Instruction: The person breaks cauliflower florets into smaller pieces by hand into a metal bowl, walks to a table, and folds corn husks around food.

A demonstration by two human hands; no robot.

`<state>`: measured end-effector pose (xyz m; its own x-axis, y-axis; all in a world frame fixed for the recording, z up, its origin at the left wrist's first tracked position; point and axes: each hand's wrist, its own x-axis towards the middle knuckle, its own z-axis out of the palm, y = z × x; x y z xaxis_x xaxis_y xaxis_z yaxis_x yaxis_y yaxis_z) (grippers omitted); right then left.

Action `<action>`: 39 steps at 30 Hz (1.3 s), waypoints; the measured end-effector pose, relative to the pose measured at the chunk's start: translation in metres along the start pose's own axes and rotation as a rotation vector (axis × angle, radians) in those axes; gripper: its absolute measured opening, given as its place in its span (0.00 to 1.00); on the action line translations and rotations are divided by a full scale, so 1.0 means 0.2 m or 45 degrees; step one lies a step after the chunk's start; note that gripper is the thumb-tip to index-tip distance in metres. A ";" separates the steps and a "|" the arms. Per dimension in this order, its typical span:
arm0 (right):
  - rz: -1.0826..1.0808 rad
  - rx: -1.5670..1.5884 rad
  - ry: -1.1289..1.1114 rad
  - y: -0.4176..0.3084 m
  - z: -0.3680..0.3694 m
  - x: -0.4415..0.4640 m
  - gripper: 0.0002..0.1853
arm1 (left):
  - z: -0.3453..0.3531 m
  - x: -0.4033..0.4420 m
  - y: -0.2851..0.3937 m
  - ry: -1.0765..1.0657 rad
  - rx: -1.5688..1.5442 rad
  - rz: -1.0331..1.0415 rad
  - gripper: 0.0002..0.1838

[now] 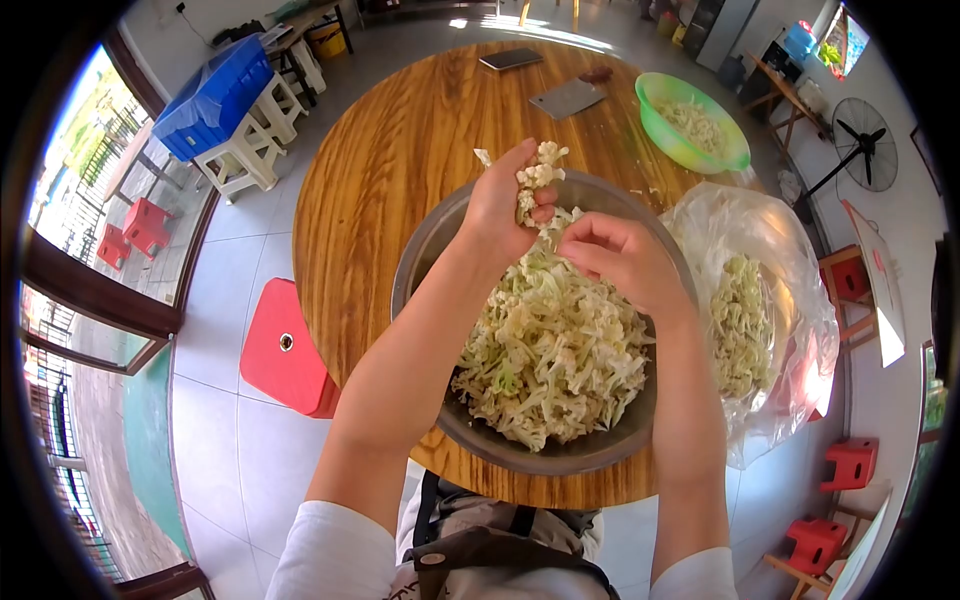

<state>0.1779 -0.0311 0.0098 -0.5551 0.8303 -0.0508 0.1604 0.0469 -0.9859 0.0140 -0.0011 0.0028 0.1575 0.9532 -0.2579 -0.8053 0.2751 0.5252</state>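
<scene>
A wide metal bowl [560, 461] on the round wooden table holds a heap of cut cauliflower pieces [560, 340]. Over the bowl's far part, my left hand [500, 205] is wrapped round some cauliflower florets [540, 178], which show between its thumb and fingers. My right hand [625, 262] is just to the right, above the heap, with its fingers bent and pressed together; whatever they may hold is hidden. Right of the bowl, a clear plastic bag [800, 330] has more cut cauliflower in it.
On the wooden table [350, 220] are a green basin [735, 150] with cut pieces, a cleaver [568, 98] and a phone [511, 59]. A red stool [280, 350] stands at the left. Farther off are a blue crate [212, 95] on white stools and a black fan [866, 144].
</scene>
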 end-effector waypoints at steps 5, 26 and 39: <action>0.020 0.056 0.065 -0.01 0.01 -0.01 0.07 | 0.00 0.00 0.00 -0.017 0.022 0.026 0.08; -0.289 0.465 0.574 0.03 -0.06 0.02 0.11 | 0.11 -0.10 0.00 0.038 0.643 -0.027 0.13; -0.196 0.747 0.692 0.03 -0.03 0.03 0.11 | 0.08 -0.08 -0.01 -0.082 0.627 -0.111 0.16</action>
<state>0.1805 -0.0213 0.0047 -0.0378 0.9989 0.0276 -0.4226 0.0090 -0.9063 0.0227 -0.0151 0.0188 0.2596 0.9256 -0.2754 -0.4249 0.3656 0.8282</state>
